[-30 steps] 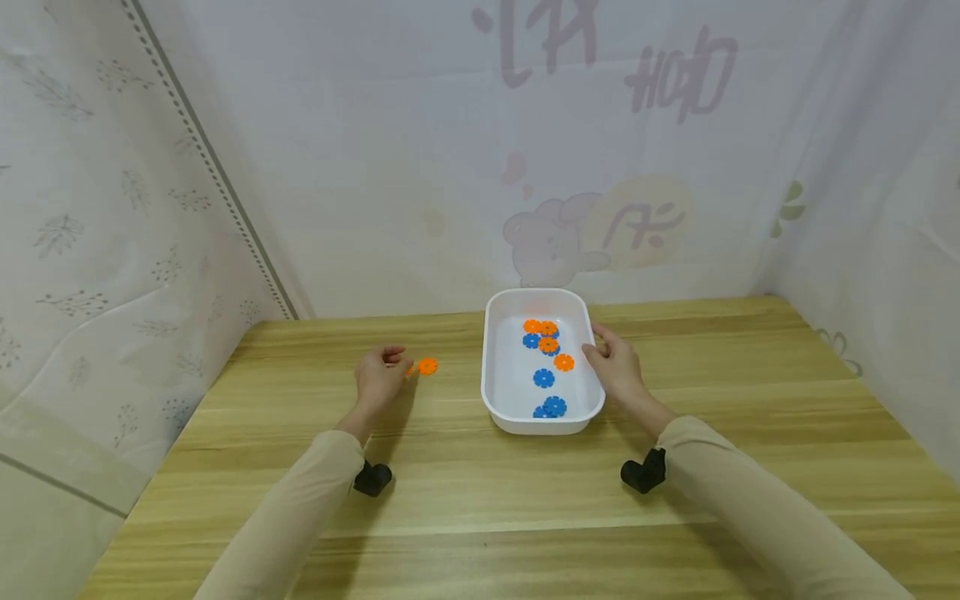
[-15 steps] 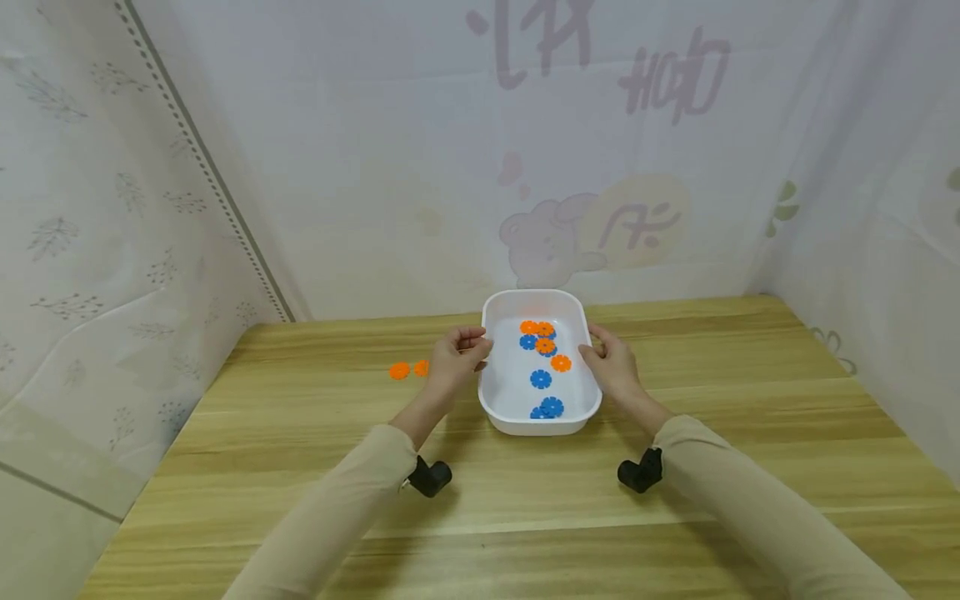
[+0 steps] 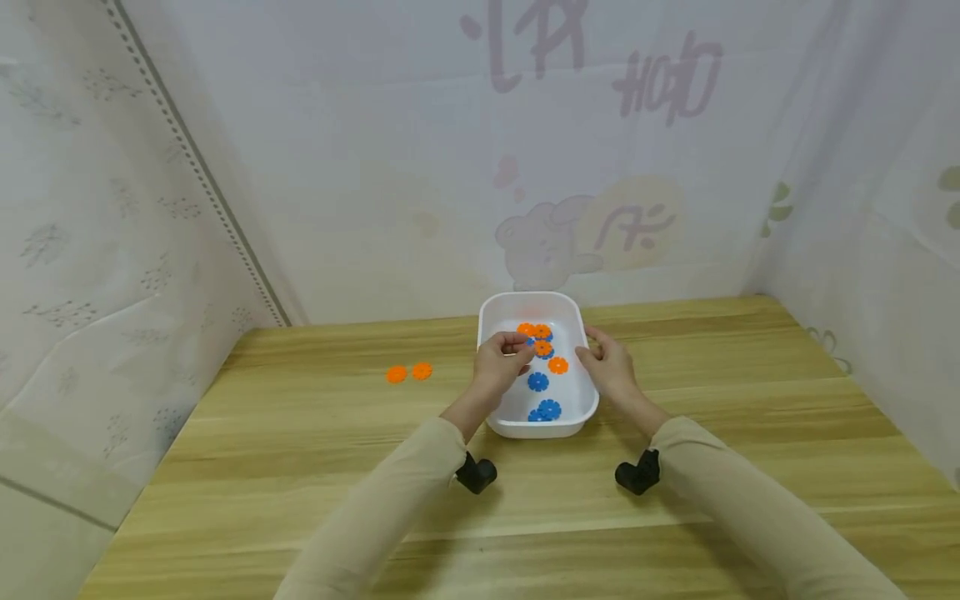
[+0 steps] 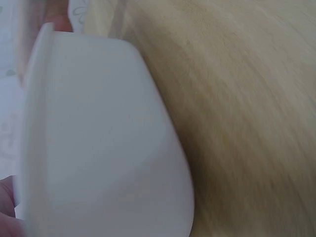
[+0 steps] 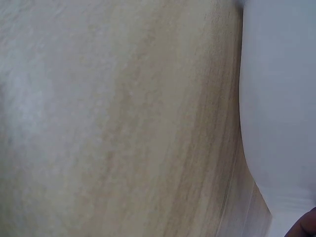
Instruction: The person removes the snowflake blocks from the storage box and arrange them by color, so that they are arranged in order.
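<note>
A white rectangular plastic tub (image 3: 536, 429) stands on the table with several blue notched discs (image 3: 537, 382) and orange notched discs (image 3: 558, 365) inside. My right hand (image 3: 611, 367) grips its right rim, the thumb over the edge and the fingers outside. Over the tub's left part hovers my left hand (image 3: 498, 367), thumb and forefinger close together; whether anything sits between them is hidden. In the left wrist view the tub's outer wall (image 4: 103, 128) fills much of the picture, with fingertips beyond its rim. The right wrist view shows the tub's other side (image 5: 281, 98).
Two orange notched discs (image 3: 409, 372) lie side by side on the wooden table (image 3: 315, 467), left of the tub. A printed cloth (image 3: 375, 167) hangs behind the table and along both sides.
My left hand has moved right, from beside the loose orange discs, across the tub's left rim to above its inside. The right hand has stayed on the rim.
</note>
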Demonstrator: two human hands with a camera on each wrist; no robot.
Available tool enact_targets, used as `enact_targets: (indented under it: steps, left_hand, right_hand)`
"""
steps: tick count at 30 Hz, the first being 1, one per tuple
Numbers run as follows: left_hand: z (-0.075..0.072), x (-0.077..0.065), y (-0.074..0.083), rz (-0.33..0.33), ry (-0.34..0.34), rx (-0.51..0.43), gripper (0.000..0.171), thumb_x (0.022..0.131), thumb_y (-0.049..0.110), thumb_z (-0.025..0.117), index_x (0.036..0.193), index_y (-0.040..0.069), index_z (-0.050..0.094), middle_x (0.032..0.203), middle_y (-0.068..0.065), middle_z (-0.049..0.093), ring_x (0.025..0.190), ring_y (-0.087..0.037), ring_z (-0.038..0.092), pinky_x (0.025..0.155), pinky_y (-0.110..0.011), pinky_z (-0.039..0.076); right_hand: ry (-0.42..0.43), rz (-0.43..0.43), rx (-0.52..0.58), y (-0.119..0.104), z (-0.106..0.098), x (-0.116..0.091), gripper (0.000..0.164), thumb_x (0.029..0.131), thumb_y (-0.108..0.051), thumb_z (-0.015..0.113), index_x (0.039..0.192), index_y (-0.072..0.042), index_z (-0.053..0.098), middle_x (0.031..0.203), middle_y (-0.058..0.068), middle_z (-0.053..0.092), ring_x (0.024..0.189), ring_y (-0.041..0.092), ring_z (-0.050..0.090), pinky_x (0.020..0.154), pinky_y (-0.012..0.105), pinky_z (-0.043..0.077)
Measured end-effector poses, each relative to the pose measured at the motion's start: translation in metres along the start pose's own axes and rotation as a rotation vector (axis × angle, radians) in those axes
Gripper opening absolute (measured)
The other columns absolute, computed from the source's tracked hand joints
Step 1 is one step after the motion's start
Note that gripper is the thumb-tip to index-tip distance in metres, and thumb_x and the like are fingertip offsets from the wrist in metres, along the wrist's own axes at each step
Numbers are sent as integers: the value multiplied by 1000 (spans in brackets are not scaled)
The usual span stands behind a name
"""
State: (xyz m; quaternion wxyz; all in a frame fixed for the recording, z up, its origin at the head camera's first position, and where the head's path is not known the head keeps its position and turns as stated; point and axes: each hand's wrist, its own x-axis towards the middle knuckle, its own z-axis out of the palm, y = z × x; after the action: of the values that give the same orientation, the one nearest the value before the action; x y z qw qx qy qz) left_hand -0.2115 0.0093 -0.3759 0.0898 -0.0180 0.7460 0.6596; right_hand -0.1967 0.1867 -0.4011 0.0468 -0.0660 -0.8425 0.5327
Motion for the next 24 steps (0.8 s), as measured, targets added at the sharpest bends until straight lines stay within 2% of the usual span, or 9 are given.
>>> enact_targets:
  steps: [5,11,17,21,24]
  left_hand:
    - [13,6,-9,-47,10,132,29,86,13,68,112,1,61,91,-5,61,73,-12,55,68,-18,52]
    - [23,11,-10,-72,-1,271,27,86,15,69,110,4,64,96,-5,63,80,-14,57,74,-20,51]
    - [32,15,-10,-82,-21,349,26,86,16,69,109,5,64,98,-6,65,83,-15,59,78,-23,53]
    - [36,19,-12,-73,-15,399,25,85,16,70,107,6,65,96,-5,64,83,-14,58,77,-23,52]
    - [39,22,-13,-69,-8,425,24,84,15,71,105,6,66,94,-4,64,82,-14,59,75,-22,52]
  right_hand:
    - [1,-4,0,2,2,1,47,96,-13,52,141,-4,41,82,20,57,69,25,57,57,23,50]
    - [3,-12,-5,3,4,1,46,95,-12,52,140,-4,42,82,23,58,70,28,57,58,26,51]
    - [20,-15,-10,3,2,2,46,95,-12,53,139,-4,43,83,24,59,71,28,59,60,29,53]
    - [22,-26,-9,3,1,3,47,94,-11,54,139,-3,43,80,23,59,70,26,58,57,25,51]
    - [17,-26,-2,2,1,3,47,95,-11,54,140,-3,42,80,24,59,70,26,59,58,26,52]
